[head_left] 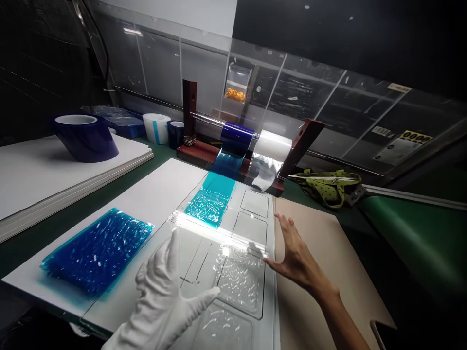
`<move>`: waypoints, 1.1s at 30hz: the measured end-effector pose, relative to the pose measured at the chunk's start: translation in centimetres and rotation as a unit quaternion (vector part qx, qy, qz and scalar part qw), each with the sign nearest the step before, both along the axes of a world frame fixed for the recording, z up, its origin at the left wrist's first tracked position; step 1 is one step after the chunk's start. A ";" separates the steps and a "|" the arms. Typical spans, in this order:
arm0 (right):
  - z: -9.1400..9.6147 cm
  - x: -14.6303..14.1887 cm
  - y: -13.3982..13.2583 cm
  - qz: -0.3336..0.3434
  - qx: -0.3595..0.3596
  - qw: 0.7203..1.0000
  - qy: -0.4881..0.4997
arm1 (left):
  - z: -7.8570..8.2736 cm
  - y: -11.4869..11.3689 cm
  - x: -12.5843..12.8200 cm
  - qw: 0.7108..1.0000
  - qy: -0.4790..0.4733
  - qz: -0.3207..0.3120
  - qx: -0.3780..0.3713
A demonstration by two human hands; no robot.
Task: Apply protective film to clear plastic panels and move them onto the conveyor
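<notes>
My left hand (pixel 160 291), in a white glove, hovers with fingers spread over the near part of a clear plastic template (pixel 233 228) that lies on a white board (pixel 146 199). My bare right hand (pixel 292 253) is open too, its fingers flat at the template's right edge, thumb touching it. A blue film strip (pixel 211 201) runs from a dark blue roll (pixel 237 136) on a red dispenser stand (pixel 193 150) down onto the template's far end. A white roll (pixel 273 143) sits beside it on the same bar.
A stack of crinkled blue film pieces (pixel 98 248) lies on the board's left. A large blue tape roll (pixel 85 136) stands on white sheets (pixel 44 180). Smaller rolls (pixel 156 127) stand behind. A green pouch (pixel 328 184) and brown cardboard (pixel 321 253) lie right. A clear screen (pixel 292 87) backs the bench.
</notes>
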State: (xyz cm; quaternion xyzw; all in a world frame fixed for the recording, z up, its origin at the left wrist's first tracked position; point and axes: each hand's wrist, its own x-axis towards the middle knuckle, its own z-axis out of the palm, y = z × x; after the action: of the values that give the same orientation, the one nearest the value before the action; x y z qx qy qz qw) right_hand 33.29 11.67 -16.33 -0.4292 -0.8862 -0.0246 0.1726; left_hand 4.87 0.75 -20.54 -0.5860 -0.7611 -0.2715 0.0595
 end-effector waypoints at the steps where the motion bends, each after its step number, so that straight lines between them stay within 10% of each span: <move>1: -0.1 0.0 0.7 0.011 -0.004 1.000 -0.010 | -0.3 -0.1 -0.4 1.000 0.003 0.003 -0.012; 13: -1.5 0.3 3.4 0.064 -0.047 0.997 -0.022 | -2.6 1.4 -1.9 0.995 0.094 -0.016 -0.029; 22: -2.2 0.3 4.4 0.063 -0.064 0.995 -0.047 | -2.1 2.1 -1.4 0.997 -0.032 -0.008 -0.075; 28: -2.1 0.6 4.2 0.057 -0.061 0.996 -0.044 | 2.0 4.4 -2.0 0.984 -0.161 -0.038 -0.063; 33: -2.1 1.2 2.7 0.047 -0.032 0.998 -0.018 | 6.6 13.0 -4.2 0.929 -0.346 -0.066 -0.114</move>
State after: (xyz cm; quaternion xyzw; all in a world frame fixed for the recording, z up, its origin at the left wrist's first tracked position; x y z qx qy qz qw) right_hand 34.46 14.36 -18.42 -0.3920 -0.9086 0.0046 0.1440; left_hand 0.67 13.71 -13.89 -0.5075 -0.7197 -0.3725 -0.2928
